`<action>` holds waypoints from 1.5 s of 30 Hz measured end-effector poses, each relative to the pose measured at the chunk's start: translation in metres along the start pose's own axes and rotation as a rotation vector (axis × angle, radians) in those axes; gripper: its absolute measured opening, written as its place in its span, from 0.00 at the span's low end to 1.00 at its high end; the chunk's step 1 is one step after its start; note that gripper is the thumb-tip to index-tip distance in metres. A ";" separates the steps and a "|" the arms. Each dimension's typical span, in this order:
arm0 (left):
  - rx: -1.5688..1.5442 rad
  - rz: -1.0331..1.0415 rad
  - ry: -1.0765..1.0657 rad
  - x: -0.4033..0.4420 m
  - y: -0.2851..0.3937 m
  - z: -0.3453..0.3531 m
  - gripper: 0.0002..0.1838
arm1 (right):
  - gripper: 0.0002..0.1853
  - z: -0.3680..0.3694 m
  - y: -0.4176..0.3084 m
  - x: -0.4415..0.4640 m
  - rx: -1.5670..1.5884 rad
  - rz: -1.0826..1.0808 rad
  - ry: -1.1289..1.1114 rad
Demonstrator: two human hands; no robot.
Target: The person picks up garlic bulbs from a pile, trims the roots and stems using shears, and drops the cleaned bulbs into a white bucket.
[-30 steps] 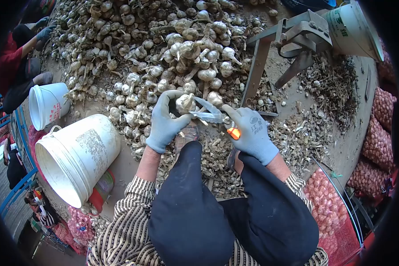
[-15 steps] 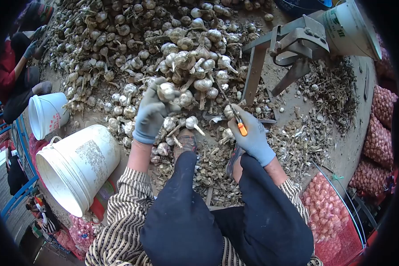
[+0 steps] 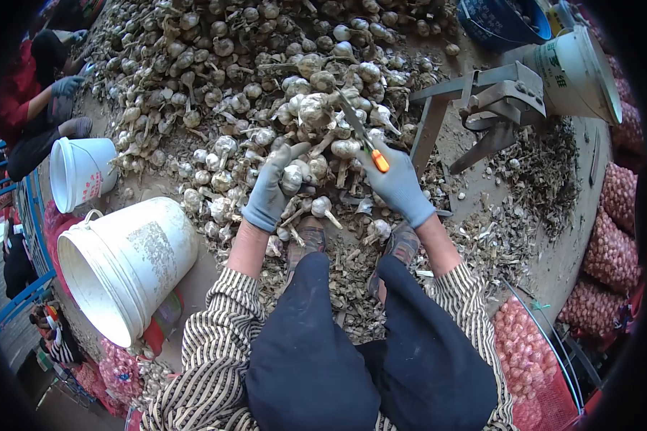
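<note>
In the head view, my left hand [image 3: 269,190], in a grey glove, is closed on a garlic bulb [image 3: 292,179] at the near edge of the garlic heap [image 3: 244,79]. My gloved right hand [image 3: 399,188] grips a knife by its orange handle [image 3: 380,161]. The knife's blade [image 3: 353,117] points forward and left over the heap, close to a large garlic bulb [image 3: 313,109]. Another bulb with its stem [image 3: 326,208] lies between my hands, above my shoes.
A large white bucket [image 3: 147,251] lies tipped at left, near a smaller pale bucket [image 3: 86,172]. A metal stand [image 3: 431,129] rises at right beside another white bucket [image 3: 571,75]. Red net sacks [image 3: 611,258] of garlic line the right. A co-worker's gloved hand [image 3: 67,86] shows far left.
My right hand has moved forward and left with the knife, whose blade now reaches over the heap. My left hand has come lower and nearer to me. The view has shifted slightly.
</note>
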State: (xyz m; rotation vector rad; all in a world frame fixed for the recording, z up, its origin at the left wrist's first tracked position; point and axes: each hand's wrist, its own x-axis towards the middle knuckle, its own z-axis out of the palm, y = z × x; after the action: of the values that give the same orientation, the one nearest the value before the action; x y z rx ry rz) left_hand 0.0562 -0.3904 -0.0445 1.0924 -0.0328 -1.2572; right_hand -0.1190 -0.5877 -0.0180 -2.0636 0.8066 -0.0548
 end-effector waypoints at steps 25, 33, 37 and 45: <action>0.554 0.120 0.044 -0.076 -0.039 0.094 0.28 | 0.33 -0.004 -0.016 -0.079 0.577 -0.045 -0.108; -0.469 -0.576 -0.214 -0.099 -0.020 0.062 0.39 | 0.27 -0.005 -0.017 -0.090 0.690 -0.178 -0.340; -0.238 -0.414 -0.222 -0.118 -0.014 0.041 0.36 | 0.25 0.005 -0.013 -0.088 0.370 -0.138 -0.201; 1.095 0.179 0.068 -0.163 0.026 0.060 0.31 | 0.18 0.019 -0.041 -0.086 0.605 -0.272 -0.495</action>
State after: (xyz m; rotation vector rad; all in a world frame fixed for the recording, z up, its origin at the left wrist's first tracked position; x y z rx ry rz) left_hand -0.0197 -0.3060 0.0896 2.0005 -0.8269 -1.0123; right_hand -0.1588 -0.5093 0.0236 -1.4984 0.1634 0.0566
